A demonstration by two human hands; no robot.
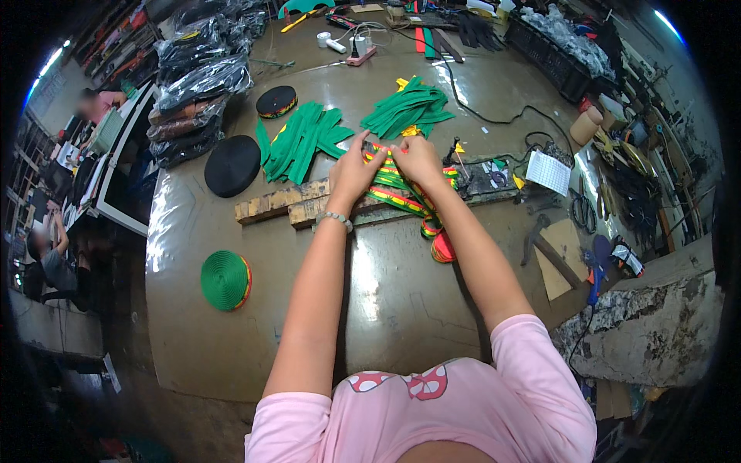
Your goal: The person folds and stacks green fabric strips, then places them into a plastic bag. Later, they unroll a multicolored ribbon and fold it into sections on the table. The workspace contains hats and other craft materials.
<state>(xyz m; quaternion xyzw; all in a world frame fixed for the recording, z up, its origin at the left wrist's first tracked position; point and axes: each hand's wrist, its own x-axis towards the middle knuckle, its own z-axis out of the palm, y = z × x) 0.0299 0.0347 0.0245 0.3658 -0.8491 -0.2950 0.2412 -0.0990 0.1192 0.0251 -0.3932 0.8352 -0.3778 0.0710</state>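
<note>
Over the wooden blocks, my left hand (356,171) and my right hand (421,162) work close together. A red, yellow and green patterned ribbon (397,198) runs between and below them in several folds. Fingers of both hands are closed on its upper part, thumbs toward each other. The ribbon trails down beside my right forearm to a partly hidden roll (442,248). Beneath my hands lie long worn wooden blocks (309,202). Beyond them rest two piles of cut green strips, one at the left (303,143) and one at the right (409,108), with yellow bits among them.
A green ribbon coil (224,280) lies at the left, with a black coil (232,166) behind it. At the right are a hammer (552,251), scissors (584,208) and a white sheet (548,172). Plastic-wrapped bundles (202,69) stand far left; a black cable (478,116) crosses the table.
</note>
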